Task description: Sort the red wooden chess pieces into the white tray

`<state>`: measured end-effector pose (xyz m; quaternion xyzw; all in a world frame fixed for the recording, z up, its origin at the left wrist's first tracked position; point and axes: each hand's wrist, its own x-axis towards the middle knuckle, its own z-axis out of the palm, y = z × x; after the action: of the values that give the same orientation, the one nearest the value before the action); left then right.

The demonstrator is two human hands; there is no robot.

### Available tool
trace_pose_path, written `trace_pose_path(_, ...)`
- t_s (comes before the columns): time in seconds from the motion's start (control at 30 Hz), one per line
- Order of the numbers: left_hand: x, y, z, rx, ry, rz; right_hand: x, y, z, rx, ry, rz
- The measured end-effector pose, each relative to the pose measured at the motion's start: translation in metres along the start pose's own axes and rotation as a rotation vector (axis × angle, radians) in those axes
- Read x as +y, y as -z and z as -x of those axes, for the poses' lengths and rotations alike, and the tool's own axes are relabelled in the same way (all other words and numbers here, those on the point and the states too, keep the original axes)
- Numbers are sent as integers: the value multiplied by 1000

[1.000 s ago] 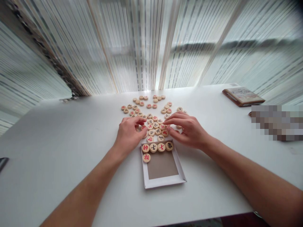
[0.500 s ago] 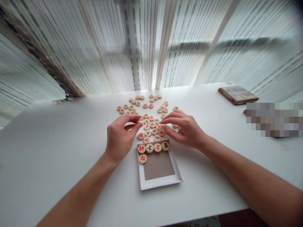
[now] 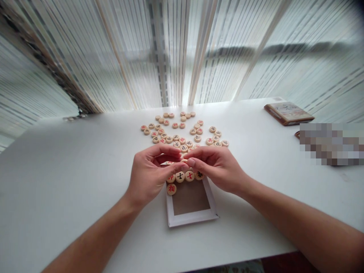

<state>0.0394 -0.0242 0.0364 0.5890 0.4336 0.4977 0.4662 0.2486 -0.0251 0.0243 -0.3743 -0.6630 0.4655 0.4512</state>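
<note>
My left hand [image 3: 149, 167] and my right hand [image 3: 220, 167] meet over the far edge of a shallow white tray [image 3: 193, 218]. Between their fingertips is a round wooden Chinese chess piece [image 3: 184, 161], pale and seen nearly edge-on, its marking hidden. Thumbs and fingers of both hands are closed about it. Inside the tray, a far row holds several pieces, among them a black-marked piece [image 3: 180, 176] and a red-marked piece [image 3: 189, 175]. One red piece [image 3: 171, 189] lies below the row at the left. My fingers partly cover the row's ends.
Many loose chess pieces [image 3: 176, 144] spread over the white table [image 3: 85, 182] beyond my hands, some marked red, some black. A brown flat box [image 3: 289, 113] lies at the far right, with a blurred-out object [image 3: 330, 146] nearer. A striped curtain [image 3: 176, 53] hangs behind the table.
Both hands have come together toward the middle and nearer the tray, where they now share one piece. Pieces behind them on the right are uncovered. The tray's pieces stay as they were.
</note>
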Motion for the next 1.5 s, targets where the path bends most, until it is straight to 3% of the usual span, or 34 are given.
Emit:
trace_pose_path(0.13,-1,-2,1,9,-12,0,-1,-4,0,-25,-96,-212)
trace_pose_path(0.33,-3,-2,4,1,-3,71,-1,-1,0,26,-206,-339)
trace_pose_path(0.5,-2,1,9,-45,-17,26,0,-3,-1,68,-217,-391)
trace_pose_path(1.5,5,3,14,-71,-27,55,0,-5,4,-24,-211,-569)
